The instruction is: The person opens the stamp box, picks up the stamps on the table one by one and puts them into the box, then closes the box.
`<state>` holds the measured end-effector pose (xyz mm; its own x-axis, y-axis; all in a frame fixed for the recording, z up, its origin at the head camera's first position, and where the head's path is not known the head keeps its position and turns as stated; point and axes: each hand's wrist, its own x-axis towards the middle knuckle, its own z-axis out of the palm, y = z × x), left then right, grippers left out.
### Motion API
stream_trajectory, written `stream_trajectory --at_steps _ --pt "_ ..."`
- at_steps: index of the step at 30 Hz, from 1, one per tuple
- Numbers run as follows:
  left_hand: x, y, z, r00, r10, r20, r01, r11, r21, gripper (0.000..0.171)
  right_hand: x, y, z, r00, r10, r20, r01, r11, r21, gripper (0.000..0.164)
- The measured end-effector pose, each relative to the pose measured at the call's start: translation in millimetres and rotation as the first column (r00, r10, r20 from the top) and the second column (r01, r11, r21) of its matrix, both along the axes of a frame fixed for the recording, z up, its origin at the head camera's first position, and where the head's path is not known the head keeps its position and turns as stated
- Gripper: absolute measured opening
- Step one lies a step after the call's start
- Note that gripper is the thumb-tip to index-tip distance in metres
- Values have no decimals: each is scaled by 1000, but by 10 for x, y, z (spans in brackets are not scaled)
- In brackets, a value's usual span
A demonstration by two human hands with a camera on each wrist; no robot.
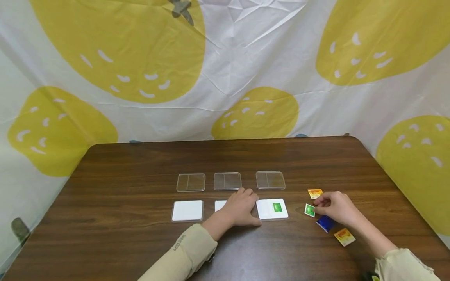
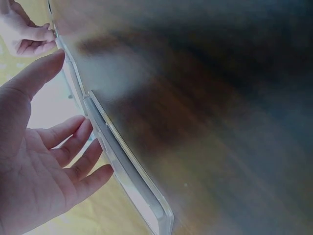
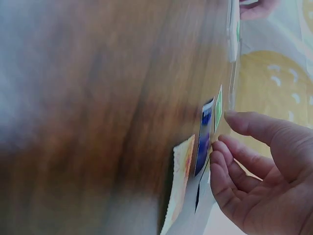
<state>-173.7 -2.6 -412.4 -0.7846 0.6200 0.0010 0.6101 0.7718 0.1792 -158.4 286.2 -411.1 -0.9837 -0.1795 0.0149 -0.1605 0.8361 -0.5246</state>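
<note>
My left hand point(image 1: 239, 207) arches over the middle white-filled clear case point(image 1: 220, 205), partly hiding it. Its fingers and thumb are spread at the left end of the right case point(image 1: 265, 208), whose white insert bears a green square sticker point(image 1: 277, 207). On the right, my right hand point(image 1: 335, 208) is beside a loose green square piece point(image 1: 309, 210). The right thumb is close to that piece's edge, apart from the fingers in the right wrist view. Just below lie a blue packet point(image 1: 325, 223) and an orange-yellow packet point(image 1: 344, 237); another orange-yellow piece point(image 1: 315, 193) lies beyond the fingers.
A third white-filled case point(image 1: 187, 210) lies at the left of the row. Behind the row are three clear lids point(image 1: 191, 182). All rest on a brown wooden table point(image 1: 123, 187), with a fruit-patterned cloth point(image 1: 232, 58) hanging behind it.
</note>
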Motion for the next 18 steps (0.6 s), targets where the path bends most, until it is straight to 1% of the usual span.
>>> stream_trajectory --at_steps 3,5,9,12,15,18 --pt "1 -4 3 1000 -2 -1 2 1000 -1 51 40 -12 -4 1000 -6 0 6 1000 -7 24" --pt "2 -3 9 1000 -5 -6 5 1000 -3 52 62 -13 -16 1000 -6 -19 6 1000 7 26" --pt "5 -3 19 1000 -4 -8 4 1000 -5 52 91 -29 -51 997 -19 -71 21 999 25 24" --pt "8 -2 20 1000 1 -3 -1 1000 -5 54 100 -40 -69 996 -28 -91 30 999 22 23" --pt "8 1 17 1000 1 -4 -1 1000 -6 54 96 -46 -68 996 -30 -80 31 999 15 22" --pt "3 5 16 1000 -2 -7 2 1000 -5 54 78 -45 -62 998 -36 -48 37 999 15 20"
